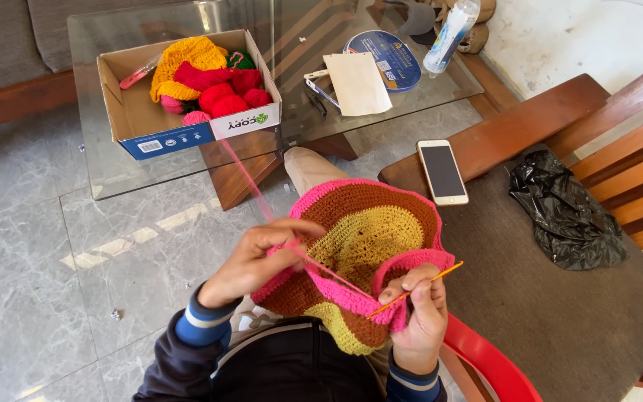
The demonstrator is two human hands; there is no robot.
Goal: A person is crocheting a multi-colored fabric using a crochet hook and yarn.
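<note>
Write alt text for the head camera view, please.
Two hands crochet a round pink, brown and yellow piece: the right hand holds an orange hook, the left hand holds pink yarn running to a cardboard box on a glass table.

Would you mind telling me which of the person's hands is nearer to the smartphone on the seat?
The right hand, holding the orange crochet hook, is nearer: the smartphone lies above it in the picture. The left hand is farther off, on the crocheted piece's other side.

Sunlit grey marble floor (31,246), glass coffee table (98,186), wooden sofa (530,123).
</note>
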